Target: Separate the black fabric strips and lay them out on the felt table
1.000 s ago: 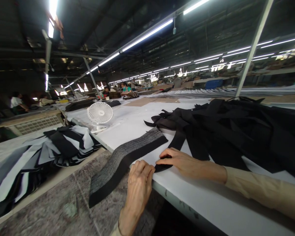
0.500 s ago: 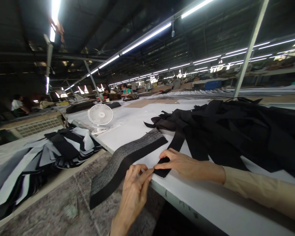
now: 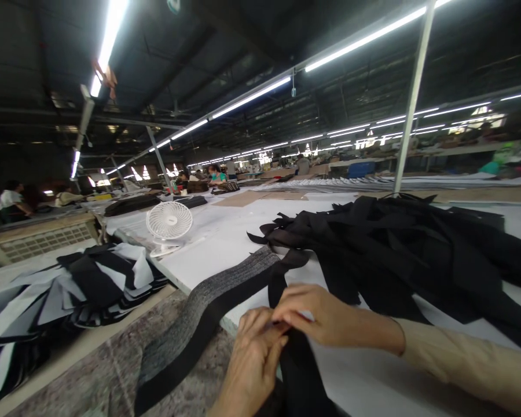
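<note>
At six o'clock the left hand [image 3: 254, 362] and right hand [image 3: 325, 318] pinch a long black fabric strip [image 3: 299, 370] at the white table's [image 3: 373, 382] near edge (it trails toward the heap of black cloth pieces [image 3: 408, 249] at two o'clock), apparently separating it, which calls for a steady, even pull.

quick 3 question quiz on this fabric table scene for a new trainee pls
1. True or false: the left hand and right hand both pinch the black strip.
2. What stands on the white table, left beyond the grey stack? A) fan B) iron C) scissors
3. Fill in: the big black pile lies to the ___ of the hands.
Key: 1 true; 2 A; 3 right.
</note>
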Motion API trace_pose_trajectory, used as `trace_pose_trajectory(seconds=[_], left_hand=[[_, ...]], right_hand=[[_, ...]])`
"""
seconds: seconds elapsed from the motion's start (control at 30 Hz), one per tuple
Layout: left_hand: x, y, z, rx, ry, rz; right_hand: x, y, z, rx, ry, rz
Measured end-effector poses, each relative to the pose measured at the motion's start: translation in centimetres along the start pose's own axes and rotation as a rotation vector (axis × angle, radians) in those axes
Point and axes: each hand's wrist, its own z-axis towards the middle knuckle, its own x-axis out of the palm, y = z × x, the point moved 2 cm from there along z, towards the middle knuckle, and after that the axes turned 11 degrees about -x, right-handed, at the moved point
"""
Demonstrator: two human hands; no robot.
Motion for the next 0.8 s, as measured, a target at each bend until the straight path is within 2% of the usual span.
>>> trace_pose_trajectory(seconds=[0.07, 0.13, 0.17, 0.23, 0.3, 0.37, 0.43, 0.53, 0.63, 0.7, 0.8], left_hand=[[1.2, -1.5, -0.3, 0.068, -0.017, 0.038], [2.2, -3.0, -0.6, 0.217, -0.027, 0.041], [2.6, -3.6, -0.6, 0.304, -0.021, 0.035], [2.8, -4.3, -0.6, 0.403, 0.005, 0.005], [2.5, -3.9, -0.4, 0.341, 0.025, -0.028], [1.8, -2.6, 0.0, 0.182, 0.007, -0.011], [1.0, -0.5, 0.5, 0.043, -0.055, 0.095], [-0.1, 2.8, 2.1, -0.076, -0.134, 0.313], [-1.0, 5.2, 4.5, -0.155, -0.106, 0.443], [-1.3, 6.1, 5.9, -0.205, -0.045, 0.466], [-1.2, 6.9, 6.9, -0.255, 0.03, 0.436]], right_hand=[[0.2, -2.2, -0.8, 0.289, -0.115, -0.249], [0.8, -3.7, -1.6, 0.477, -0.035, -0.31], [1.1, -4.1, -1.9, 0.495, 0.051, -0.282], [1.6, -4.4, -2.2, 0.399, 0.207, -0.199], [1.4, -4.9, -2.5, 0.265, 0.283, -0.173], [0.6, -6.3, -2.8, 0.22, 0.286, -0.243], [-0.6, -8.5, -3.0, 0.224, 0.257, -0.392], [-2.1, -12.2, -2.6, 0.154, 0.223, -0.574], [-2.3, -15.3, -1.7, 0.056, 0.24, -0.649], [-2.1, -17.3, -1.3, 0.097, 0.262, -0.659], [-2.1, -20.5, -1.7, 0.314, 0.325, -0.576]])
